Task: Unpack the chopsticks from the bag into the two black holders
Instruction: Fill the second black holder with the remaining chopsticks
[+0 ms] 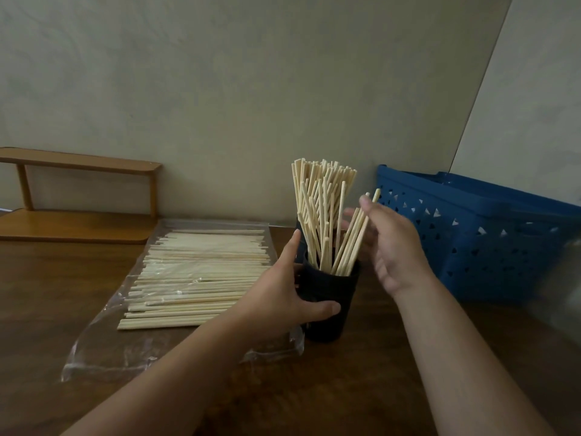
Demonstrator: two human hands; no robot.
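Observation:
A black holder stands on the wooden table, packed with upright pale chopsticks. My left hand grips the holder's left side, thumb across its front. My right hand sits just right of the holder, its thumb and fingers around a few chopsticks whose lower ends are inside the holder. To the left, a clear plastic bag lies flat with a pile of loose chopsticks on it. A second dark holder seems to stand behind the first, mostly hidden.
A blue perforated plastic basket stands at the right against the wall. A small wooden shelf sits at the back left. Bare tabletop stretches toward the near edge.

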